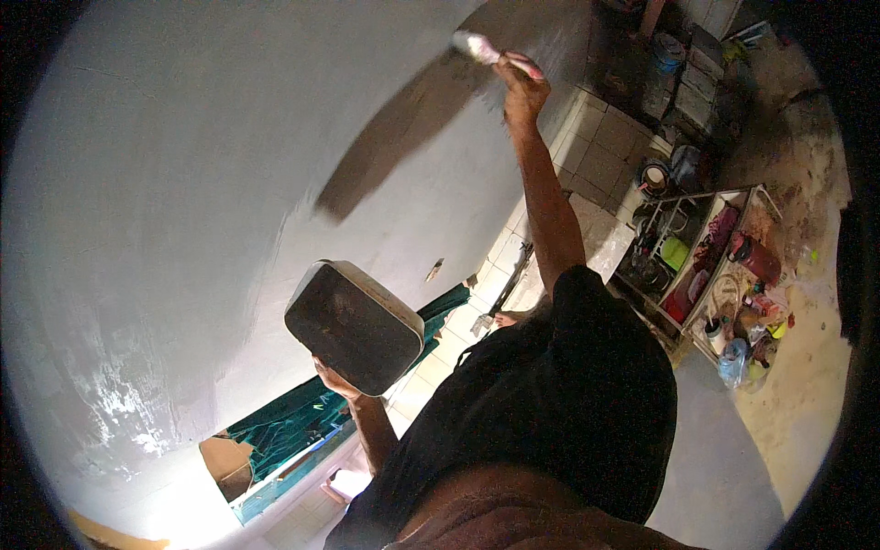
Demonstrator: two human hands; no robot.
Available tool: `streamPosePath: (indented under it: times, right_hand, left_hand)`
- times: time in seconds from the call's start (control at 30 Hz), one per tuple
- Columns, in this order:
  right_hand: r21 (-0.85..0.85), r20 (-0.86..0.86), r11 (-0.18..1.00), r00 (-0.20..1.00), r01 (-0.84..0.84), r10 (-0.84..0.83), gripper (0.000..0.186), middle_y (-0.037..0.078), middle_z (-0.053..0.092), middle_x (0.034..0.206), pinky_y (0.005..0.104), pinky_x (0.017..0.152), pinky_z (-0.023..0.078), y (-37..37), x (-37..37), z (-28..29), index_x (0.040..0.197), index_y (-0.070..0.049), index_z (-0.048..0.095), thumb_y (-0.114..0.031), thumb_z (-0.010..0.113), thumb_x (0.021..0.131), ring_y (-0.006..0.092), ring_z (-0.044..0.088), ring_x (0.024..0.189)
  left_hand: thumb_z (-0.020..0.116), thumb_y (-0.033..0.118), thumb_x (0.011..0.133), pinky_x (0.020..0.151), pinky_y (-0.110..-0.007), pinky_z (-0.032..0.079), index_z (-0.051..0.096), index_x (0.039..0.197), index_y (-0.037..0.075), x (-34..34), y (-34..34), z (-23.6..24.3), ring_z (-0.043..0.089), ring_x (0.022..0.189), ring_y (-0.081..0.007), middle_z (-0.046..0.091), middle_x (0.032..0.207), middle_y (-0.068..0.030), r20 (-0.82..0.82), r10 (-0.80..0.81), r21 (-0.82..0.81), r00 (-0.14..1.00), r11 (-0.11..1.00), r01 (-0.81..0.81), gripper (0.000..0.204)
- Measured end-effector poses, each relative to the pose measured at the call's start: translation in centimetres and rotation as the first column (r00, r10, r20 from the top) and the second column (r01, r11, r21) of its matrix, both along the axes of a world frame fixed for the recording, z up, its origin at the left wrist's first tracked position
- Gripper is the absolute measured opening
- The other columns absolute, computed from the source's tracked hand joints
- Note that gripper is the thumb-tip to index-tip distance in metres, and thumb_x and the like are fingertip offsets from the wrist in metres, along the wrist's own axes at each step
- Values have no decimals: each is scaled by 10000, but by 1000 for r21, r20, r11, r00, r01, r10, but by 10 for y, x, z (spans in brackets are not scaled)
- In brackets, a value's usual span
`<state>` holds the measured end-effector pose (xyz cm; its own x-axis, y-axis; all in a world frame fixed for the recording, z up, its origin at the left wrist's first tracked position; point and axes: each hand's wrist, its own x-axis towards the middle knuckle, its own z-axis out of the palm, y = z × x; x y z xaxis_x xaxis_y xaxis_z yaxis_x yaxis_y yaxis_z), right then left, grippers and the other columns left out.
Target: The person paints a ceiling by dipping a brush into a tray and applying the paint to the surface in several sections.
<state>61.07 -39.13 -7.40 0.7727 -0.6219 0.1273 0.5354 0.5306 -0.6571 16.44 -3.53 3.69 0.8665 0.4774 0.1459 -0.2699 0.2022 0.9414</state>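
Observation:
My right hand (524, 92) is raised high against the pale wall (156, 165), closed round a paintbrush (495, 53) whose head is whitish. The brush's head is at the top of a long dark patch (385, 147) on the wall, which may be shadow or wet coating; I cannot tell which. Lower and to the left, my left hand (337, 374) grips a rectangular container (353, 325) with rounded corners and a dark face, held up near the wall. What is inside the container, if anything, I cannot make out.
Below the wall are white tiles (587, 137) and a green cloth (293, 412). At right stands a metal rack (761, 197) with pots, bottles and assorted clutter, including a red container (756, 257). Pots and buckets (669, 55) sit farther back. A bright light glares at lower left.

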Motion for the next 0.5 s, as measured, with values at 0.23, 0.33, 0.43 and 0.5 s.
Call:
streamPosePath:
  times: [0.23, 0.33, 0.43, 0.5]
  right_hand:
    - [-118, 148, 987, 981, -108, 125, 54, 96, 656, 998, 358, 902, 476, 68, -53, -4, 863, 9, 679, -22, 640, 843, 218, 597, 962]
    - [308, 319, 704, 767, -640, 557, 691, 183, 604, 1228, 478, 1044, 393, 117, -144, -5, 1102, 74, 636, -516, 733, 755, 299, 546, 1185]
    - [183, 228, 576, 605, -796, 763, 980, 201, 596, 1237, 473, 1042, 428, 126, -200, 15, 1153, 93, 608, -723, 714, 621, 314, 545, 1197]
    - [151, 363, 512, 529, -846, 767, 973, 204, 587, 1248, 438, 1001, 475, 120, -185, 15, 1163, 95, 602, -718, 711, 641, 299, 570, 1164]
  left_hand:
    - [360, 427, 995, 1007, -455, 412, 515, 1277, 67, -15, 15, -2, 517, 1176, -284, 543, 1301, -120, -98, 220, 121, 970, 971, -208, 483]
    - [365, 434, 993, 1012, -462, 409, 512, 1285, 77, -31, 21, 3, 518, 1181, -284, 539, 1312, -116, 49, 98, 13, 994, 995, -98, 485]
    - [372, 438, 991, 1018, -464, 407, 508, 1295, 83, -43, 29, -4, 515, 1190, -284, 540, 1315, -110, 89, 150, 106, 985, 981, -159, 486]
    - [376, 436, 991, 1023, -463, 405, 506, 1301, 86, -22, 28, 4, 514, 1194, -285, 544, 1313, -107, 143, 141, 158, 980, 974, -163, 486]
